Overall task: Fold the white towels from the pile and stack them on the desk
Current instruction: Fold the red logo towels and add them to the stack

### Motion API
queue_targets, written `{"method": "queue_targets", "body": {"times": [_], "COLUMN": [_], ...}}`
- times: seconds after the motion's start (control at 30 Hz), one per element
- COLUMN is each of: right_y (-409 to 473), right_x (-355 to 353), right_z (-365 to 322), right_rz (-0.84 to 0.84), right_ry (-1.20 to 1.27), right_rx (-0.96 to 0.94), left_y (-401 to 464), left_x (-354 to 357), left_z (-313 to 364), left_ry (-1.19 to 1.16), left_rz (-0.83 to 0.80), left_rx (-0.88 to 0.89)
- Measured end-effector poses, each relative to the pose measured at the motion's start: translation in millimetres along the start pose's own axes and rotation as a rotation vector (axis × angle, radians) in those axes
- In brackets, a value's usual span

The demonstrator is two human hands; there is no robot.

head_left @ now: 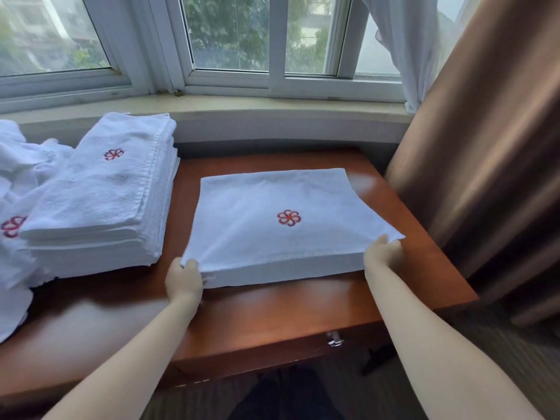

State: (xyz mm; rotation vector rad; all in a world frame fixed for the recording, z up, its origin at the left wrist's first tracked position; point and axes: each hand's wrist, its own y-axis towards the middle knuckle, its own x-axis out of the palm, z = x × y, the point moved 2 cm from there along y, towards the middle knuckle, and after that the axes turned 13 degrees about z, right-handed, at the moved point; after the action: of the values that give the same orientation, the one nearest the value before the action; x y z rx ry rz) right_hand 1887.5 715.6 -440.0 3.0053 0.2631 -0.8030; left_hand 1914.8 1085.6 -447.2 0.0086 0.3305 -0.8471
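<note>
Far left, at 9 o'clock: loose pile of unfolded white towels, crumpled, spilling off the tabletop edge, one red flower logo showing. Touching it on the right, a stack of folded towels, neat, several layers, red logo on top, sitting at the 10 o'clock part of the reddish wood surface, back end near the window sill.

Centre: the folded towel being worked lies flat on the tabletop, just beside the stack but apart from it, red flower emblem face up near its middle. Far edge flat; near edge raised slightly at both corners.

Left hand at the towel's 7 o'clock corner, fingers curled, pinching the near-left corner; thumb on top, the rest under the cloth, hidden. Right hand at the 4 o'clock corner, its fingers clenched round the near-right corner, cloth peaking up over the knuckles. Both bare forearms reach in from the bottom of the view. So towel sits between the two hands, ahead of them at 12 o'clock.

Below tabletop front: metal drawer handle. Right, 3 o'clock: brown curtain, hanging beside the tabletop's right edge; sheer white curtain behind it over the window.
</note>
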Motion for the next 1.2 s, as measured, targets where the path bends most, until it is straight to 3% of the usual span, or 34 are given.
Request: {"method": "queue_targets", "body": {"times": [0.13, 0.37, 0.5, 0.7, 0.87, 1.03, 1.2], "right_y": [-3, -3, -7, -6, -3, -4, -12], "right_x": [-6, -11, -16, -15, -18, -19, -12], "right_z": [19, 18, 29, 25, 21, 21, 13], "right_rz": [-0.058, -0.074, -0.084, -0.097, -0.074, -0.083, -0.160], "right_ry": [-0.098, -0.134, -0.217, -0.307, -0.370, -0.342, -0.255], "right_rx": [-0.088, -0.091, -0.137, -0.148, -0.093, -0.107, -0.046], "left_y": [-1, 2, 5, 7, 14, 20, 13], "left_x": [-9, -12, -11, -5, -7, -9, -1], "left_z": [-8, -10, -21, -15, -8, 1, 7], "left_ry": [0.229, 0.234, 0.409, 0.479, 0.378, 0.526, 0.570], "left_rz": [-0.019, 0.011, 0.008, -0.076, -0.072, -0.100, -0.265], "left_rx": [0.174, 0.145, 0.182, 0.124, -0.122, 0.132, 0.073]}}
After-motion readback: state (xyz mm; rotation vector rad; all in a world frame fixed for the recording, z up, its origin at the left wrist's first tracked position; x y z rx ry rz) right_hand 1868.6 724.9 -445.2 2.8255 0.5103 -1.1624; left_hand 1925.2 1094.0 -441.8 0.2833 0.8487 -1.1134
